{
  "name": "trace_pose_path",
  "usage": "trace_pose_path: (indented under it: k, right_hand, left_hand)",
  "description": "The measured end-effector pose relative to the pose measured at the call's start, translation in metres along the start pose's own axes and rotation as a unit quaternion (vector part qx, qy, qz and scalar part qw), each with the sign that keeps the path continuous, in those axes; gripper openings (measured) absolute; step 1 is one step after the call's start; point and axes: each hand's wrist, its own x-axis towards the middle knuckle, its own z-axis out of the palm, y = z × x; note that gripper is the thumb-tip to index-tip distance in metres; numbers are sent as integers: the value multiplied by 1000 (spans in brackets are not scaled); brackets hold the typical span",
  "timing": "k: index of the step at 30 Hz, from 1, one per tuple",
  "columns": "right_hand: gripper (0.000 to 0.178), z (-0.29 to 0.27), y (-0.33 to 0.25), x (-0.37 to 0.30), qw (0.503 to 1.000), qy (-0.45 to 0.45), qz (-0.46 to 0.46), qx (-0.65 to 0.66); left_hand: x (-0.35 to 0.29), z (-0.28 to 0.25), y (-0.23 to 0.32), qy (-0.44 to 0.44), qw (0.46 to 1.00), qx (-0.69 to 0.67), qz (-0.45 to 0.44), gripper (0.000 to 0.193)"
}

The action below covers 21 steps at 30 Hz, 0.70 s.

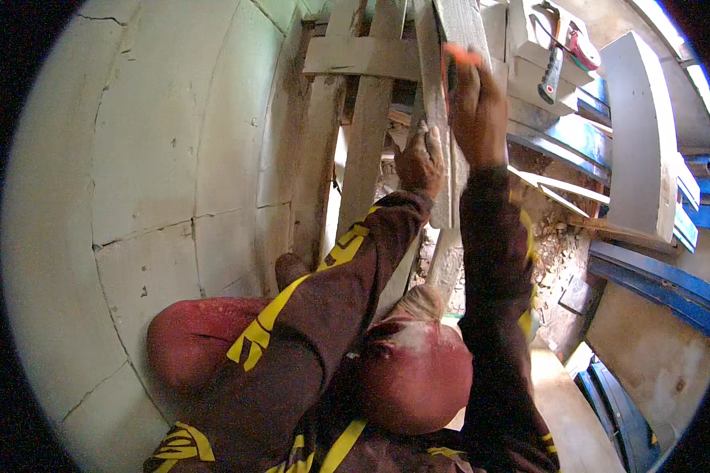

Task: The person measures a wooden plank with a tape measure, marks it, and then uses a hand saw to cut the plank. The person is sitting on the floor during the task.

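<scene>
My right hand (pixel 479 110) is closed round an orange-handled tool (pixel 462 55), blurred by motion. A thin edge of the tool runs down along a gap beside a long pale grey piece (pixel 442 201); its exact kind is hard to make out. Lower down, my left hand (pixel 421 164) lies on that piece, fingers stretched forward and thumb apart. The pale piece rests over a frame of wooden planks (pixel 363 134) with a crosspiece (pixel 361 57) at the far end. My bent knees, in dusty red trousers (pixel 406 378), are below my forearms.
A cracked pale block wall (pixel 158 158) rises close on my left. To the right, a dark-handled tool (pixel 551 75) and a red tape measure (pixel 584 50) lie on pale blocks (pixel 528 94). Beyond them are an upright slab (pixel 643 142), blue metal lengths (pixel 659 284) and rubble (pixel 556 268).
</scene>
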Motion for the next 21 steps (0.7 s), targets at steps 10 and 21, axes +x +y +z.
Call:
trace_pose_path:
  k: [10,21]
  right_hand:
    - [43,-31,-51,-55,994,-1,20,104]
    - [55,-73,-117,-114,964,23,206,167]
  left_hand:
    - [9,-4,13,5,999,46,12,44]
    - [11,-8,11,-28,999,35,0,40]
